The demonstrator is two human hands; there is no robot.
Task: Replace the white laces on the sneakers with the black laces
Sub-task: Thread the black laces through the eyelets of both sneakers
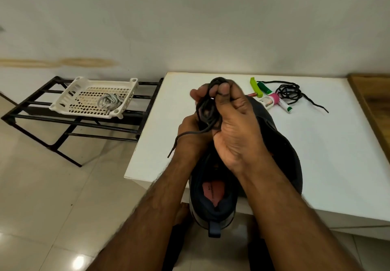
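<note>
White laces (pixel 108 102) already out, heaped in a basket (pixel 69 89) on a rack well left of the fingers. Dark sneaker (pixel 213 196) below the hands, heel toward the camera, eyelets hidden, apparently bare of lace; threading seemingly not yet begun. Bunched black lace (pixel 207 110) held above it, between both hands, one tip dangling down-left. Left hand (pixel 194 127) curled around the bundle's lower part; right hand (pixel 234 127) raised, palm toward the camera, fingers (pixel 223 90) pinching the loops at top. Second black lace (pixel 289 91) coiled on the white surface (pixel 329 144), well right of the fingers, beside markers (pixel 274 97). Second sneaker not clearly seen.
</note>
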